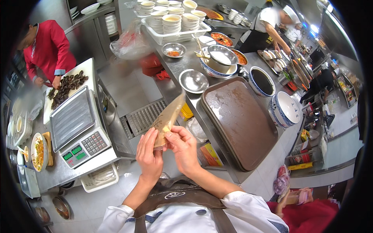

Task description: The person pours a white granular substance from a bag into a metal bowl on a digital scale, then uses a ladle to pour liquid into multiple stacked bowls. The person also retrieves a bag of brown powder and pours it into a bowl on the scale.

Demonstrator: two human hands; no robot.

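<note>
Between my hands, over the gap between the two counters, is a translucent plastic bag (pixel 171 113) with light brown contents and some dark marks on it. It tilts up and away to a pointed end. My left hand (pixel 149 155) grips its lower left side with the fingers laid along it. My right hand (pixel 183 147) pinches its lower right edge between thumb and fingers, where a small yellow patch shows. What exactly fills the bag I cannot tell. Close to the right lies a stack of brown trays (pixel 237 119) with a wet top, on the steel counter.
A digital scale (pixel 78 131) stands left, near a person in red (pixel 49 46) cutting dark food on a white board (pixel 88 68). Steel bowls (pixel 193 81), a bowl of dark liquid (pixel 261 81) and a basket of stacked cups (pixel 174 36) line the counter. Another person (pixel 263 21) works far right.
</note>
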